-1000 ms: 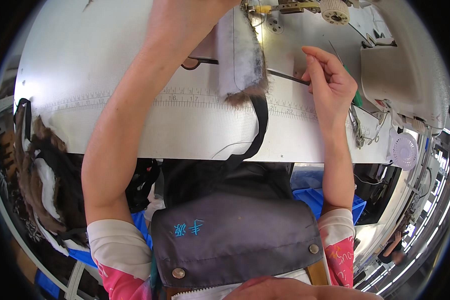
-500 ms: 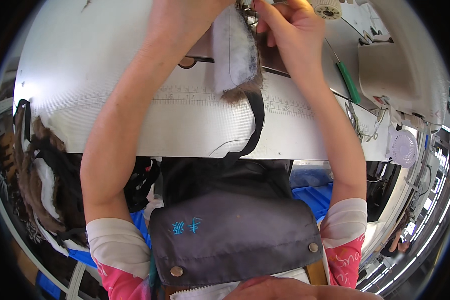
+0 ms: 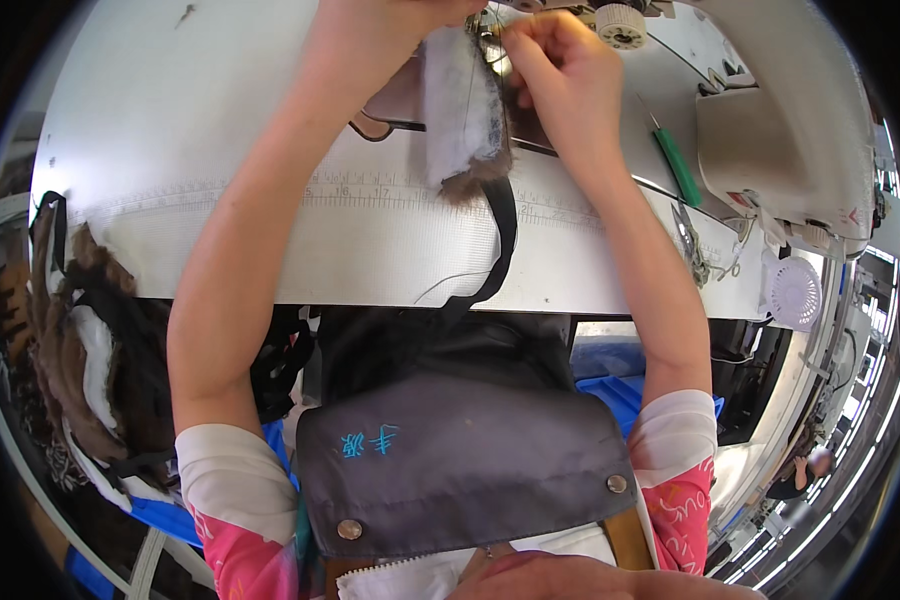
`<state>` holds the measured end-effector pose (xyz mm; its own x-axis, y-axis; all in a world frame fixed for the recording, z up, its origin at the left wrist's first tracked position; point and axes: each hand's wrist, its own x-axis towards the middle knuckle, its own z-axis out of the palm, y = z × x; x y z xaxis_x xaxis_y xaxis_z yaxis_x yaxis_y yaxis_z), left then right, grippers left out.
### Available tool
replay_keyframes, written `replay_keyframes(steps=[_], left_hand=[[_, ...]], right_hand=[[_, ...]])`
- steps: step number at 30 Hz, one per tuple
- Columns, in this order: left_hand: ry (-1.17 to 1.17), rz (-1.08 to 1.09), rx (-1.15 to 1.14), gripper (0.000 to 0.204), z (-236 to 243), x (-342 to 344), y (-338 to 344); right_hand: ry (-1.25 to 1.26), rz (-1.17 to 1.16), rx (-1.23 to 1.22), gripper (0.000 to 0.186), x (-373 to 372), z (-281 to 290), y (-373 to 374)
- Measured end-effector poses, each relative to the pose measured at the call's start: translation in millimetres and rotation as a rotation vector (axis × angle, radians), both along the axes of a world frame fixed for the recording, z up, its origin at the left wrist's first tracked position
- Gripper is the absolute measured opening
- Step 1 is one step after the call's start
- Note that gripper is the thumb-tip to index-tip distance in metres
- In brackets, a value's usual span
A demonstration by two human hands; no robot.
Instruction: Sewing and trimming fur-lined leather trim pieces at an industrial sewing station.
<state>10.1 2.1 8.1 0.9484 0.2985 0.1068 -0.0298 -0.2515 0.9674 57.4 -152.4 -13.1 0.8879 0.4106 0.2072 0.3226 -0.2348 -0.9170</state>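
- Surface [image 3: 150, 130]: pale; its far edge is out of view.
- Machine [image 3: 815, 110]: stands along the right edge; its needle area is cut off and crowded by fingers.
- Right hand [image 3: 565, 75]: curled, fingertips just right of the strip's far end; I cannot tell whether they pinch anything.
- Left hand [image 3: 410, 18]: cut off at the top, beside that same end; whether it grips or presses is hidden.
- Fur strip [image 3: 460, 110]: lies mid-surface, pale backing up, brown fur fringing the end toward the near edge. It looks light, soft and floppy, probably hard to tear; best held flat by its backing, since fur may slip.
- Strap [image 3: 502, 230]: black, likely limp; runs from the strip over the near edge, where it is lost against dark cloth.
- Awl [image 3: 677, 165]: green-handled, toward the right edge.
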Motion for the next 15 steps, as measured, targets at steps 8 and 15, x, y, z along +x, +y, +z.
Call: replay_keyframes(steps=[8, 15], left_hand=[[-0.318, -0.325, 0.456, 0.029, 13.7, -75.6, -17.2], [-0.295, -0.494, 0.405, 0.021, 12.8, -129.0, -47.4]], right_hand=[[0.089, 0.291, -0.091, 0.004, -82.3, 19.7, -93.6], [0.441, 0.616, 0.398, 0.010, -105.1, 49.4, -102.7]])
